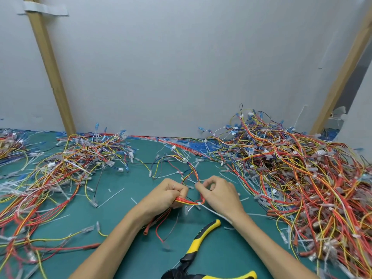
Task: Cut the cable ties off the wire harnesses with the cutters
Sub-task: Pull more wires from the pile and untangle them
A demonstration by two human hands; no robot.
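Though cut off at the top and both sides, took the grey wall (pixel 181 67) for the biggest thing in view. Saw the green mat (pixel 128 178) below it, running past the left, right and bottom edges, much of it buried. Counted two leaning wooden battens against the wall: the left batten (pixel 50 67) with grey tape (pixel 45 10) across its top, the right batten (pixel 342 77) cropped by the frame's edge. Found the right heap (pixel 291 178) of red, yellow and blue wires tallest, too tangled to tell one harness from another; found the left heap (pixel 60 178) flatter, and a third heap (pixel 10 146) sliced by the left edge. Could not make out anything beneath them. Saw both forearms (pixel 112 244) entering from the bottom edge. Spotted the cutters (pixel 199 244), yellow and black handled, lying untouched on the mat between the forearms, head partly lost past the bottom edge, blades impossible to judge. Saw the hands close together above the mat: left hand (pixel 171 195) curled round the red and yellow wire harness (pixel 189 202), right hand (pixel 217 194) pinching a loop of the same harness between thumb and fingertip. Made out a white cable tie (pixel 199 203) on the harness between the hands, tail trailing under the right wrist. Noticed short white offcuts (pixel 111 197) scattered on bare mat.
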